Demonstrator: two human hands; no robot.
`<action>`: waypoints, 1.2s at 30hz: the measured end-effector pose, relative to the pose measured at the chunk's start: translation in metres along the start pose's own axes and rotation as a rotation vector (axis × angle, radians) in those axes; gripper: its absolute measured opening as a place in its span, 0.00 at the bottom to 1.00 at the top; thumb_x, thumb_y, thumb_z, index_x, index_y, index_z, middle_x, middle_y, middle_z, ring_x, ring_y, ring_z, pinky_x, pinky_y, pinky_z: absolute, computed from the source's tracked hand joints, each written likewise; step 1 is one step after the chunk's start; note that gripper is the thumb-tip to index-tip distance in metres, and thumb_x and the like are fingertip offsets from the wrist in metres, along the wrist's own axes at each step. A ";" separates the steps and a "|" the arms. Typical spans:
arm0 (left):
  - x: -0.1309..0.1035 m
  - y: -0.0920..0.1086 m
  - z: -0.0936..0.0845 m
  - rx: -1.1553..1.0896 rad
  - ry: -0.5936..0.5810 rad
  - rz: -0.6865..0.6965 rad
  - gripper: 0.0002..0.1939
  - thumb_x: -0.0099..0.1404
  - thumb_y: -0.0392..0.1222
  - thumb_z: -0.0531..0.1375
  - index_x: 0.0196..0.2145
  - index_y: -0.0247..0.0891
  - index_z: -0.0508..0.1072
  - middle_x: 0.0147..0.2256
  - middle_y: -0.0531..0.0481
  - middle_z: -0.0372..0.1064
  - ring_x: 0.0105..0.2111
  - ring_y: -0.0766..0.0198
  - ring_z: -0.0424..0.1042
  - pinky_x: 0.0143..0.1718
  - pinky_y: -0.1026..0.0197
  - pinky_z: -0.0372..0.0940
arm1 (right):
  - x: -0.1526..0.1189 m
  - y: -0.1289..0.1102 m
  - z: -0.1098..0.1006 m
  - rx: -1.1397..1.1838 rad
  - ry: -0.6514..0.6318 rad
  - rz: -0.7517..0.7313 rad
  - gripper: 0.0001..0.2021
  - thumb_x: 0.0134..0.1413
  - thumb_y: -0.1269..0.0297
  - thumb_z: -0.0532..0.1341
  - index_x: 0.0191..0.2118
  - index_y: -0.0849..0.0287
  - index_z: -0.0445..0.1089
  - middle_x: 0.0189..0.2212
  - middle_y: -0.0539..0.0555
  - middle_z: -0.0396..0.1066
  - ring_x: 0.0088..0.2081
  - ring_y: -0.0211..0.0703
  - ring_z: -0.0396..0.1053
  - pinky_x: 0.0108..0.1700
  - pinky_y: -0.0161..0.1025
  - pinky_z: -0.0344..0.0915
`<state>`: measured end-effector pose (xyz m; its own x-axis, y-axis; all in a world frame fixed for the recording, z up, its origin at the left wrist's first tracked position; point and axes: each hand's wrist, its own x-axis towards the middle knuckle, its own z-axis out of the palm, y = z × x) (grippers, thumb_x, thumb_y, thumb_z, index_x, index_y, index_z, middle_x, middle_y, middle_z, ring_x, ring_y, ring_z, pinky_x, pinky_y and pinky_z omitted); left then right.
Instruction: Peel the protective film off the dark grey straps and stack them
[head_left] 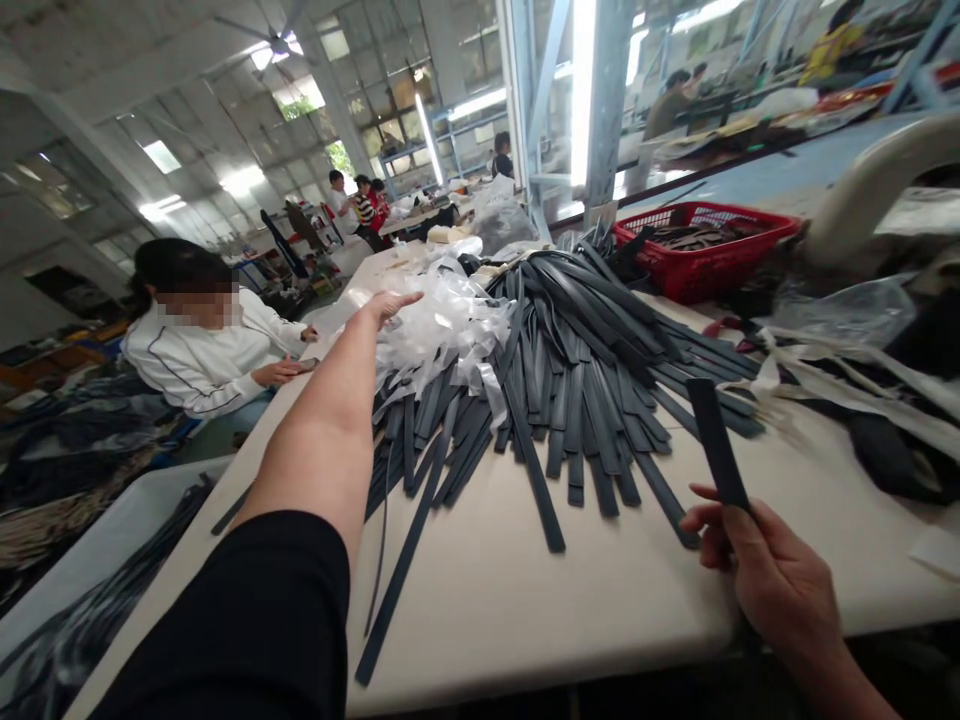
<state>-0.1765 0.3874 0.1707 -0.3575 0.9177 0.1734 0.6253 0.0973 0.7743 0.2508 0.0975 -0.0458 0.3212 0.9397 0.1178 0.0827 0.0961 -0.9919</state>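
My right hand (780,570) is closed on a dark grey strip (716,435), pinching it between thumb and fingers so that its flat end points up and away. Far forward over the table reaches my left hand (390,305), at a heap of thin translucent white strips (450,325). One digit of it is stretched out to the right; its other fingers are hard to see, and no held thing shows. Between the hands lies a large pile of similar dark strips (585,360), fanned toward me. One long loose strip (409,560) extends to the near edge.
A red plastic basket (701,260) with dark pieces stands behind the pile. Pale bands (847,370) and clear plastic lie at right. A co-worker in white (202,340) sits at left, beyond a white bin (142,520) of dark strips. A blue post (600,110) rises behind.
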 end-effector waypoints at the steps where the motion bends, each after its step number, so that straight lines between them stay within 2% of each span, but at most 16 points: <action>1: 0.000 -0.006 0.003 0.027 -0.020 -0.032 0.40 0.45 0.46 0.75 0.54 0.32 0.70 0.56 0.29 0.68 0.58 0.39 0.65 0.55 0.44 0.62 | 0.000 0.000 0.000 -0.002 0.000 -0.006 0.19 0.62 0.45 0.57 0.45 0.55 0.72 0.27 0.52 0.72 0.20 0.38 0.63 0.23 0.37 0.63; 4: -0.005 -0.021 0.010 0.065 -0.022 -0.030 0.31 0.50 0.44 0.72 0.51 0.33 0.73 0.55 0.32 0.70 0.58 0.41 0.66 0.57 0.46 0.60 | 0.000 0.004 -0.003 0.007 -0.015 -0.018 0.20 0.62 0.44 0.57 0.46 0.55 0.72 0.27 0.52 0.72 0.20 0.38 0.63 0.23 0.37 0.64; 7: -0.020 -0.028 0.016 0.043 -0.009 0.093 0.27 0.58 0.42 0.64 0.55 0.32 0.71 0.54 0.35 0.71 0.55 0.49 0.69 0.57 0.52 0.60 | 0.002 0.010 -0.005 0.021 -0.020 -0.018 0.19 0.61 0.45 0.57 0.46 0.53 0.72 0.28 0.53 0.73 0.20 0.40 0.63 0.23 0.39 0.65; 9: -0.040 -0.031 0.019 0.004 -0.039 0.201 0.24 0.60 0.41 0.61 0.54 0.32 0.72 0.54 0.37 0.72 0.52 0.53 0.72 0.55 0.54 0.62 | 0.002 0.012 -0.005 0.027 -0.014 -0.027 0.18 0.61 0.45 0.57 0.46 0.52 0.72 0.28 0.54 0.73 0.20 0.41 0.64 0.22 0.40 0.65; 13: -0.104 -0.045 0.021 -0.072 -0.108 0.393 0.15 0.61 0.42 0.60 0.43 0.35 0.79 0.46 0.42 0.77 0.47 0.56 0.74 0.52 0.55 0.66 | 0.000 0.011 -0.003 0.040 -0.017 -0.040 0.19 0.62 0.45 0.57 0.46 0.53 0.72 0.28 0.54 0.73 0.20 0.41 0.63 0.22 0.40 0.64; 16: -0.164 -0.061 0.014 -0.103 -0.143 0.460 0.12 0.62 0.45 0.60 0.39 0.37 0.80 0.40 0.43 0.79 0.43 0.55 0.76 0.52 0.53 0.67 | 0.001 0.008 -0.003 0.053 -0.022 -0.052 0.19 0.62 0.46 0.57 0.46 0.54 0.72 0.28 0.53 0.73 0.20 0.40 0.64 0.23 0.39 0.63; 19: -0.225 -0.080 0.004 -0.116 -0.130 0.553 0.11 0.62 0.43 0.62 0.40 0.39 0.80 0.45 0.44 0.77 0.47 0.55 0.74 0.56 0.53 0.65 | 0.003 0.002 -0.005 0.108 -0.036 -0.009 0.18 0.61 0.46 0.59 0.45 0.55 0.72 0.27 0.53 0.73 0.20 0.39 0.63 0.23 0.38 0.60; 21: -0.263 -0.090 0.000 -0.113 -0.073 0.639 0.11 0.63 0.42 0.62 0.43 0.41 0.80 0.48 0.45 0.76 0.48 0.56 0.74 0.55 0.53 0.66 | -0.002 -0.006 -0.002 0.238 -0.077 0.074 0.17 0.57 0.46 0.62 0.41 0.56 0.72 0.24 0.51 0.71 0.17 0.36 0.60 0.20 0.36 0.55; 23: -0.299 -0.100 -0.002 -0.112 0.023 0.691 0.10 0.65 0.40 0.61 0.44 0.42 0.80 0.49 0.45 0.76 0.47 0.57 0.75 0.52 0.54 0.69 | -0.016 -0.019 0.009 0.391 -0.186 0.187 0.17 0.54 0.47 0.64 0.38 0.57 0.71 0.20 0.48 0.68 0.14 0.32 0.54 0.18 0.33 0.49; 26: -0.342 -0.109 -0.001 -0.076 0.151 0.717 0.10 0.66 0.38 0.61 0.44 0.44 0.79 0.49 0.47 0.76 0.48 0.57 0.74 0.51 0.53 0.70 | -0.051 -0.040 0.044 0.493 -0.516 0.371 0.18 0.56 0.47 0.63 0.36 0.60 0.72 0.16 0.46 0.64 0.13 0.28 0.48 0.17 0.31 0.42; 29: -0.371 -0.113 -0.002 -0.002 0.201 0.802 0.12 0.66 0.36 0.61 0.44 0.47 0.79 0.48 0.48 0.76 0.51 0.55 0.73 0.53 0.50 0.69 | -0.085 -0.054 0.089 0.535 -0.861 0.539 0.23 0.57 0.43 0.61 0.39 0.63 0.74 0.16 0.46 0.65 0.12 0.26 0.46 0.17 0.31 0.38; 31: -0.383 -0.114 -0.003 0.026 0.226 0.845 0.13 0.66 0.34 0.60 0.45 0.47 0.78 0.48 0.48 0.76 0.52 0.54 0.73 0.52 0.49 0.69 | -0.100 -0.056 0.115 0.592 -1.008 0.636 0.28 0.56 0.39 0.60 0.42 0.64 0.74 0.17 0.45 0.65 0.12 0.26 0.42 0.16 0.31 0.37; 33: -0.392 -0.117 -0.003 0.041 0.252 0.863 0.12 0.67 0.34 0.59 0.45 0.45 0.78 0.48 0.46 0.76 0.52 0.54 0.72 0.52 0.49 0.69 | -0.109 -0.055 0.133 0.636 -1.090 0.715 0.30 0.53 0.36 0.60 0.41 0.63 0.74 0.17 0.44 0.64 0.12 0.25 0.39 0.16 0.31 0.36; 36: -0.402 -0.123 -0.001 0.083 0.247 0.873 0.11 0.66 0.35 0.60 0.45 0.44 0.77 0.47 0.45 0.77 0.51 0.54 0.73 0.52 0.49 0.69 | -0.116 -0.058 0.149 0.596 -1.079 0.706 0.29 0.49 0.33 0.61 0.29 0.61 0.69 0.14 0.42 0.58 0.12 0.25 0.39 0.17 0.31 0.37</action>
<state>-0.1098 0.0062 0.0063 0.1346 0.5705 0.8102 0.7879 -0.5575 0.2616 0.0680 0.0320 -0.0089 -0.7612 0.6074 -0.2272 -0.2806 -0.6243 -0.7290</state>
